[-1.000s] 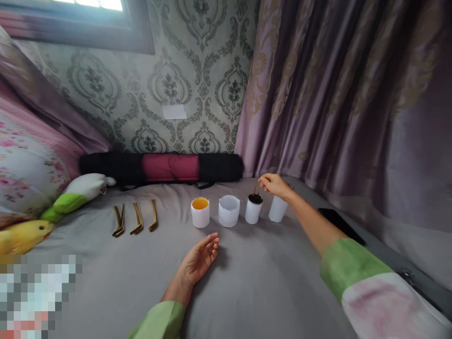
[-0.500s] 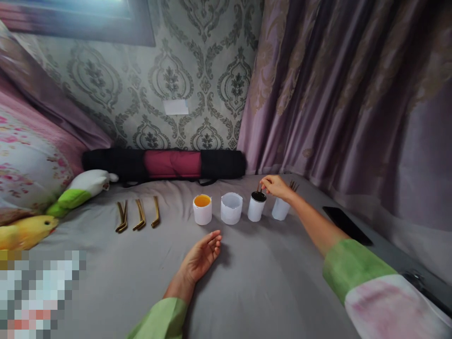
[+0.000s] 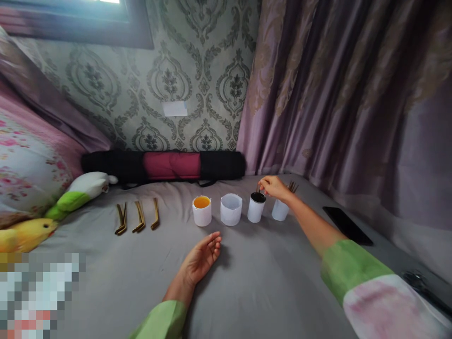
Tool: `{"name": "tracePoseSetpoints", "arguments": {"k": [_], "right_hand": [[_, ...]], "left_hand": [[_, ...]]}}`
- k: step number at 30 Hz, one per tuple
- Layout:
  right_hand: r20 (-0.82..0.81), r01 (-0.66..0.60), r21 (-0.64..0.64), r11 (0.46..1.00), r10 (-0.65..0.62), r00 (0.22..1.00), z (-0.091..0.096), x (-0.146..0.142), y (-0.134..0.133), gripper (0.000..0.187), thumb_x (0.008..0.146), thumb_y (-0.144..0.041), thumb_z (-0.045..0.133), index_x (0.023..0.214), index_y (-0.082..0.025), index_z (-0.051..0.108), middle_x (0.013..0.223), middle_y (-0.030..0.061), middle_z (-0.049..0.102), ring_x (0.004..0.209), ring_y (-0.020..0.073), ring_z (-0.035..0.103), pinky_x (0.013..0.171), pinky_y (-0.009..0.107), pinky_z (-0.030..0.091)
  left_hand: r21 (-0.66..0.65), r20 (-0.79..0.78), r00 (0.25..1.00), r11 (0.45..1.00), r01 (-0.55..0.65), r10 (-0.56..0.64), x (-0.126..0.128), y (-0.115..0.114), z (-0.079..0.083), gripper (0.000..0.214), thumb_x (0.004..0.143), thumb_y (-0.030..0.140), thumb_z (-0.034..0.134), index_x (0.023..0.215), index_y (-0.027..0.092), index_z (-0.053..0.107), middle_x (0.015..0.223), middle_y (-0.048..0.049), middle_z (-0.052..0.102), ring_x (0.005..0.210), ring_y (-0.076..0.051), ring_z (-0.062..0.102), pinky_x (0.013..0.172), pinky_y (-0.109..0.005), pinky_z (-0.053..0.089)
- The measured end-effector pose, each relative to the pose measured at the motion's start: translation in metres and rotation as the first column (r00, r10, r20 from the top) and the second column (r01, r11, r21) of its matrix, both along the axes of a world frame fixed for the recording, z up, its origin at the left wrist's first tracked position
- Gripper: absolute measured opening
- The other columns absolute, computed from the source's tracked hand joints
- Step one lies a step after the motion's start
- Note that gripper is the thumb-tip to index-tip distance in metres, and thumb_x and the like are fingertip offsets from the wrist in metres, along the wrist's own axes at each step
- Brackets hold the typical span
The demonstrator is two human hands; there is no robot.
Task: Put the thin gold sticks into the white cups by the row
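Note:
My right hand (image 3: 274,187) pinches a thin brown stick (image 3: 258,187) above the mouth of a white-wrapped cup with a dark inside (image 3: 254,212). Its far end is hard to see against the dark opening. Partly behind my right wrist stands another white-wrapped cup (image 3: 279,212), with several thin brown sticks (image 3: 293,187) poking out. My left hand (image 3: 202,258) rests on the grey sheet, palm turned inward, fingers loosely bent and holding nothing. Beyond it are a wide white cup (image 3: 230,214) and a white cup with an orange-yellow inside (image 3: 202,216).
Bent gold metal straws lie in three groups (image 3: 121,219) (image 3: 139,217) (image 3: 155,214) on the grey sheet (image 3: 116,273). A black and maroon roll bag (image 3: 172,165) lies along the wall. Plush toys (image 3: 30,234) sit at left, a black phone (image 3: 348,226) at right.
My right hand has shifted very slightly left, still pinching the stick over the dark cup. My left hand stays in place; the view has tilted a little.

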State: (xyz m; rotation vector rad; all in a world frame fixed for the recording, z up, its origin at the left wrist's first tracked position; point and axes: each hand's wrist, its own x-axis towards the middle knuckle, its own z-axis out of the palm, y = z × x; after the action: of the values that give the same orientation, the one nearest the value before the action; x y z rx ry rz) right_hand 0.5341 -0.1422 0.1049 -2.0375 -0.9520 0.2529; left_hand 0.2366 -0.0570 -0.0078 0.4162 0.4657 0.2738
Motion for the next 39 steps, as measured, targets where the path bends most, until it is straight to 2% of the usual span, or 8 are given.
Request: {"name": "tracePoseSetpoints", "arguments": {"k": [15, 23, 26, 33, 39], "right_hand": [[0.002, -0.034, 0.018, 0.999, 0.034, 0.999, -0.004, -0.003, -0.001, 0.016, 0.079, -0.017, 0.046, 0.073, -0.012, 0.060, 0.072, 0.0063, 0.066, 0.041, 0.0063, 0.050, 0.033, 0.015, 0.033], [-0.027, 0.010, 0.015, 1.000, -0.010, 1.000, -0.004, -0.008, -0.008, 0.020, 0.079, -0.014, 0.046, 0.092, -0.010, 0.061, 0.081, 0.0090, 0.067, 0.044, 0.0076, 0.054, 0.034, 0.015, 0.035], [-0.015, 0.021, 0.029, 0.999, -0.021, 1.000, -0.004, -0.008, -0.011, 0.021, 0.079, -0.016, 0.046, 0.094, -0.011, 0.060, 0.083, 0.0095, 0.068, 0.045, 0.0076, 0.054, 0.034, 0.015, 0.036], [0.028, 0.108, 0.213, 0.971, -0.117, 0.993, -0.005, -0.019, -0.022, 0.024, 0.080, -0.027, 0.044, 0.089, -0.013, 0.061, 0.077, 0.0071, 0.066, 0.044, 0.0080, 0.053, 0.037, 0.017, 0.036], [-0.034, 0.133, 0.410, 0.902, -0.131, 0.991, -0.006, -0.054, -0.034, 0.034, 0.081, -0.044, 0.042, 0.078, -0.014, 0.059, 0.061, 0.0027, 0.059, 0.043, 0.0086, 0.050, 0.041, 0.019, 0.037]], "left_hand": [[-0.001, -0.009, 1.000, 1.000, -0.007, 0.007, 0.000, 0.000, 0.002, 0.016, 0.082, 0.010, 0.050, 0.094, 0.006, 0.061, 0.081, -0.0078, 0.061, 0.065, -0.009, 0.057, 0.057, -0.018, 0.047], [0.013, 0.005, 1.000, 1.000, 0.008, -0.008, 0.000, 0.001, -0.001, 0.017, 0.082, 0.012, 0.051, 0.094, 0.007, 0.061, 0.082, -0.0077, 0.062, 0.068, -0.010, 0.058, 0.059, -0.018, 0.048], [0.018, 0.016, 1.000, 1.000, 0.017, -0.017, 0.000, 0.001, -0.001, 0.016, 0.081, 0.012, 0.052, 0.094, 0.007, 0.061, 0.081, -0.0071, 0.061, 0.066, -0.010, 0.058, 0.058, -0.018, 0.047], [0.024, 0.027, 0.999, 0.999, 0.023, -0.024, -0.001, 0.001, 0.000, 0.016, 0.081, 0.013, 0.052, 0.094, 0.007, 0.061, 0.081, -0.0074, 0.062, 0.066, -0.010, 0.058, 0.058, -0.019, 0.047], [0.038, 0.032, 0.999, 0.999, 0.017, -0.018, -0.001, 0.002, -0.001, 0.015, 0.081, 0.013, 0.052, 0.093, 0.008, 0.061, 0.081, -0.0072, 0.063, 0.066, -0.010, 0.059, 0.057, -0.019, 0.047]]}}
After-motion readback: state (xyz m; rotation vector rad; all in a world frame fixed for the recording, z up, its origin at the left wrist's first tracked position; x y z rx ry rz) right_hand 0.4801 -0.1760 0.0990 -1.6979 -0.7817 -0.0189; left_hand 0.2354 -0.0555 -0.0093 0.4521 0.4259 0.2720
